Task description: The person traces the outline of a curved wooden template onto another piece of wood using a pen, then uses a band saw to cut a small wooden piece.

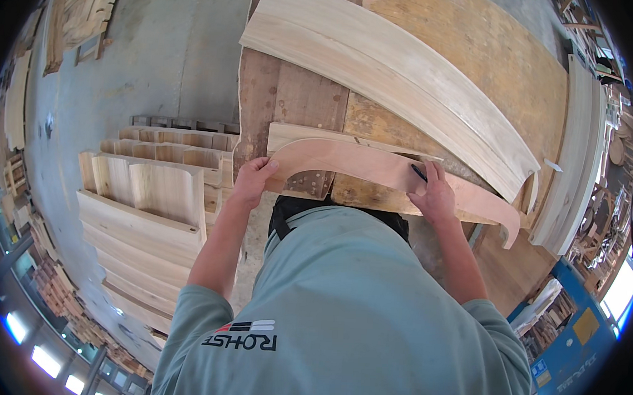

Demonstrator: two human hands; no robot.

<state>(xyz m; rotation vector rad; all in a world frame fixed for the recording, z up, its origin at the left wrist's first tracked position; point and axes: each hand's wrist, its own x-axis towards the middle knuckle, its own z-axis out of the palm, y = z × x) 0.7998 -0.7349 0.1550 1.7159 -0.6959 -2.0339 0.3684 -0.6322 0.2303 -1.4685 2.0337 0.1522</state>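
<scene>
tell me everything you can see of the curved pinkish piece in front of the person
The curved piece is a long, thin, smooth strip, pinkish tan and apparently wood or sheet board. It arches away from the person, bending down at its left end and narrowing to a small hook at its right. It lies over the workbench, along a pale narrow plank. The left hand touches its left end; the right hand, holding a dark pen, is right of its middle.

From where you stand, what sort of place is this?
Most likely a woodworking shop: a stack of shaped wood is at the left, a long pale board lies across the table, and the right hand has a dark pen at a curved strip.
</scene>
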